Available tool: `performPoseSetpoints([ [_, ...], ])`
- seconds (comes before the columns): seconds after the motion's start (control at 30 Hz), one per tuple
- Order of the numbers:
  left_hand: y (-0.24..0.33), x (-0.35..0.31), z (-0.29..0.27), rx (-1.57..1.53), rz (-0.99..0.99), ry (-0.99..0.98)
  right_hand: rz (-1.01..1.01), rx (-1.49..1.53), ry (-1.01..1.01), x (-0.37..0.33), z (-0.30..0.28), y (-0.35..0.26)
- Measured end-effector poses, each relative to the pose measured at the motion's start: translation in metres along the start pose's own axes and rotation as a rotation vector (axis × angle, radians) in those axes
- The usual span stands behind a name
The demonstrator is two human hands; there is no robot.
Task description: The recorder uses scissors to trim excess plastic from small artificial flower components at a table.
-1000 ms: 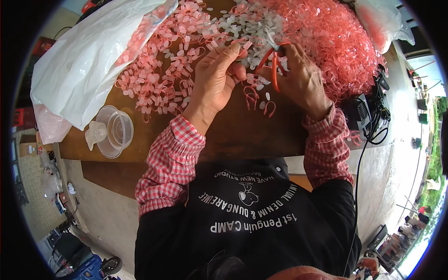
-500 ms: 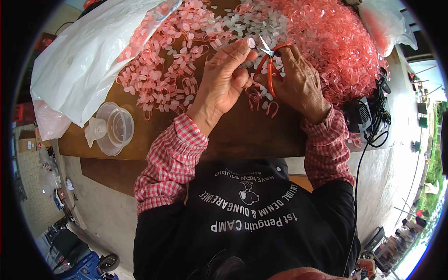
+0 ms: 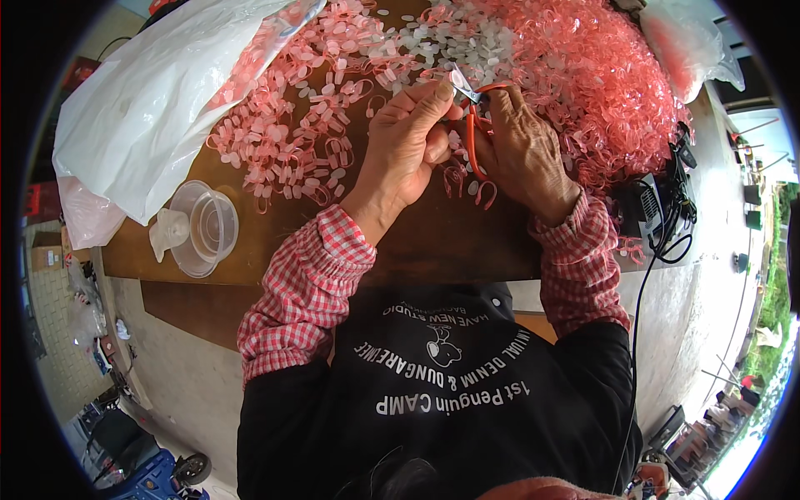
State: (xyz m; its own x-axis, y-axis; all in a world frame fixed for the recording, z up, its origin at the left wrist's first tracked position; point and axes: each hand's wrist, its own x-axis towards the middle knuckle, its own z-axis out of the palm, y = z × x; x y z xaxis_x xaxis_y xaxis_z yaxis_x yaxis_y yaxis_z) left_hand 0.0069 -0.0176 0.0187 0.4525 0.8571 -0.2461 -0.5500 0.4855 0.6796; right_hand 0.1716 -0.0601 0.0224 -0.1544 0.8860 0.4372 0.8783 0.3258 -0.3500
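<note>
Between thumb and fingertips, my left hand (image 3: 406,140) pinches a small pink plastic piece with a pale oval tab (image 3: 457,81). My right hand (image 3: 529,150) is wrapped round orange-handled snips (image 3: 472,143). Their silver blades point up and left and meet the tab at my left fingertips. Whether the blades are fully closed is hidden. Just below the hands, a few loose pink loops (image 3: 483,193) lie on the brown table (image 3: 400,250).
A large heap of pink loops (image 3: 592,92) covers the right. Pale oval bits (image 3: 475,42) lie at the far middle, pink tabbed pieces (image 3: 283,137) at left. A white plastic bag (image 3: 158,108), a clear round tub (image 3: 214,233) and a black cable (image 3: 640,333) are around.
The snips have moved left, so their blades now reach the tab held by my left hand. Their handles are closer together. My left hand has barely shifted.
</note>
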Motion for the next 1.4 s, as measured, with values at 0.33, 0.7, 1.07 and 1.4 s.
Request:
performPoseSetpoints([
  [0.33, -0.002, 0.005, -0.006, -0.037, 0.022, 0.012, 0.031, -0.027, 0.003, -0.002, -0.001, -0.001],
  [0.7, 0.004, 0.005, -0.012, -0.065, -0.077, -0.041, 0.067, -0.089, 0.063, 0.001, -0.007, -0.002],
  [1.07, 0.002, 0.010, -0.012, 0.074, 0.075, 0.065, 0.172, -0.009, -0.040, 0.000, -0.014, 0.012],
  [1.4, -0.015, 0.002, -0.005, 0.797, 0.569, -0.078, 0.374, 0.678, -0.109, 0.002, -0.001, 0.023],
])
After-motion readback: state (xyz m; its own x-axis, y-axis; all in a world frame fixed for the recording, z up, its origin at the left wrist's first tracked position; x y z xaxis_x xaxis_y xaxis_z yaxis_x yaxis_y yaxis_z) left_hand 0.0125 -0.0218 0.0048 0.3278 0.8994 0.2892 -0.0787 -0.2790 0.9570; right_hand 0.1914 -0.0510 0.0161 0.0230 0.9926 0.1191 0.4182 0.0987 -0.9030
